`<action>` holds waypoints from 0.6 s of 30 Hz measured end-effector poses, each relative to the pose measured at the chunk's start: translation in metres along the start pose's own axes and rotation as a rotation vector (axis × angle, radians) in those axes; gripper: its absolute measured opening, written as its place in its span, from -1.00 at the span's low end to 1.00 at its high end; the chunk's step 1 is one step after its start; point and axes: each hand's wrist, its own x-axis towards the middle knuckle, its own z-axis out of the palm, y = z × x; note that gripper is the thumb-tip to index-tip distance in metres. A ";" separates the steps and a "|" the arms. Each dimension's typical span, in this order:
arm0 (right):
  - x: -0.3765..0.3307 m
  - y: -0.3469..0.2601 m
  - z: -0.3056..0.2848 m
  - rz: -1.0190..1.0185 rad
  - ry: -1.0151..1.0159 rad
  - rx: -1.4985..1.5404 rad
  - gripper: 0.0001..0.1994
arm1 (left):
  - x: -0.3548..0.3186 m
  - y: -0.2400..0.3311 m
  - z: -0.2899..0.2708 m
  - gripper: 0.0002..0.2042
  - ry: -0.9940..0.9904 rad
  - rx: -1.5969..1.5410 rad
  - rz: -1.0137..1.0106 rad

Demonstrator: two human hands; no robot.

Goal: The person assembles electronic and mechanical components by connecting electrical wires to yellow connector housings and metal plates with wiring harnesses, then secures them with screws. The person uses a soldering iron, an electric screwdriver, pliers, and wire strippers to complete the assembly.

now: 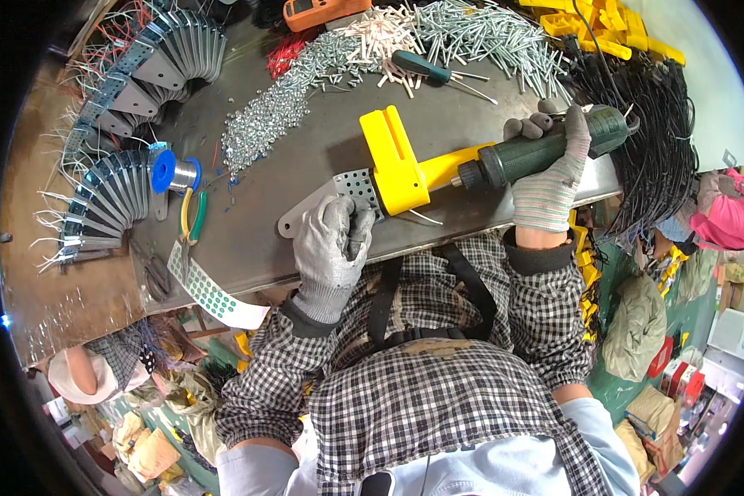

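Note:
In its grey-coated glove, my left hand (336, 246) is closed, fingers curled against the near edge of a perforated metal plate (354, 185). That plate has a rounded grey end on the left and meets a yellow plastic part (395, 161) on the right. My right hand (551, 186), in a striped knit glove, wraps round a dark green electric screwdriver (525, 159) held level. Its black chuck and thin bit point left at the yellow part. Whether the tip touches a screw is hidden. A white wire (426, 217) sticks out below the yellow part.
Behind lie piles of small silver screws (260, 131), long screws (492, 41) and a green-handled screwdriver (422, 66). Left are a solder spool (164, 171), pliers (192, 217), a dotted sticker strip (215, 295) and stacked metal plates (112, 198). Black cables (657, 140) hang right, near yellow parts (603, 25).

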 end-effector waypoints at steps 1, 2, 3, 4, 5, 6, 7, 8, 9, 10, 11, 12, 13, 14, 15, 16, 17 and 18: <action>0.000 0.000 0.001 -0.001 0.002 0.001 -0.66 | 0.000 0.001 0.001 -0.89 -0.002 0.000 0.001; 0.000 -0.001 0.001 -0.001 0.006 -0.005 -0.66 | 0.000 0.001 0.001 -0.90 0.005 0.043 -0.009; 0.000 -0.001 0.001 -0.001 0.009 -0.010 -0.66 | 0.000 0.001 0.002 -0.90 0.012 0.086 -0.020; 0.000 -0.001 0.000 -0.001 0.012 -0.009 -0.66 | -0.002 0.000 0.002 -0.90 0.010 0.087 -0.019; 0.000 -0.001 -0.002 0.004 -0.006 -0.002 -0.67 | -0.003 -0.002 0.002 -0.90 0.006 0.082 -0.015; 0.000 -0.001 -0.002 0.008 -0.024 0.005 -0.67 | -0.004 -0.003 0.002 -0.90 0.003 0.078 -0.011; 0.000 -0.001 -0.002 0.008 -0.022 0.007 -0.67 | -0.002 -0.002 0.002 -0.90 0.001 0.079 -0.010; -0.002 0.000 0.001 -0.003 -0.010 -0.007 -0.68 | -0.001 -0.001 0.002 -0.90 -0.008 0.017 -0.044; -0.003 0.000 0.002 -0.014 0.003 -0.020 -0.68 | 0.000 0.000 0.002 -0.90 -0.017 -0.044 -0.078; -0.004 0.000 0.001 -0.014 0.006 -0.019 -0.68 | -0.002 -0.001 0.002 -0.90 -0.020 -0.044 -0.078; -0.004 0.000 0.000 -0.006 -0.001 -0.014 -0.68 | -0.004 -0.001 0.002 -0.90 -0.022 -0.044 -0.084; -0.004 -0.001 0.000 0.003 -0.007 -0.010 -0.68 | -0.004 -0.002 0.002 -0.90 -0.024 -0.044 -0.091; -0.004 -0.001 0.001 0.002 -0.007 -0.009 -0.68 | -0.003 -0.001 0.002 -0.90 -0.025 -0.043 -0.090; -0.004 -0.001 0.002 -0.006 -0.004 -0.013 -0.68 | -0.001 -0.001 0.002 -0.90 -0.034 -0.044 -0.108; -0.004 -0.001 0.002 -0.015 -0.001 -0.018 -0.68 | 0.000 0.000 0.001 -0.90 -0.043 -0.046 -0.126; -0.005 -0.001 0.001 -0.015 0.001 -0.017 -0.68 | 0.000 0.001 0.000 -0.90 -0.045 -0.045 -0.127; -0.004 0.000 0.001 -0.015 0.005 -0.019 -0.68 | 0.000 0.002 -0.001 -0.90 -0.043 -0.070 -0.103; -0.004 0.001 0.001 -0.014 0.009 -0.021 -0.68 | 0.000 0.002 -0.002 -0.90 -0.039 -0.094 -0.079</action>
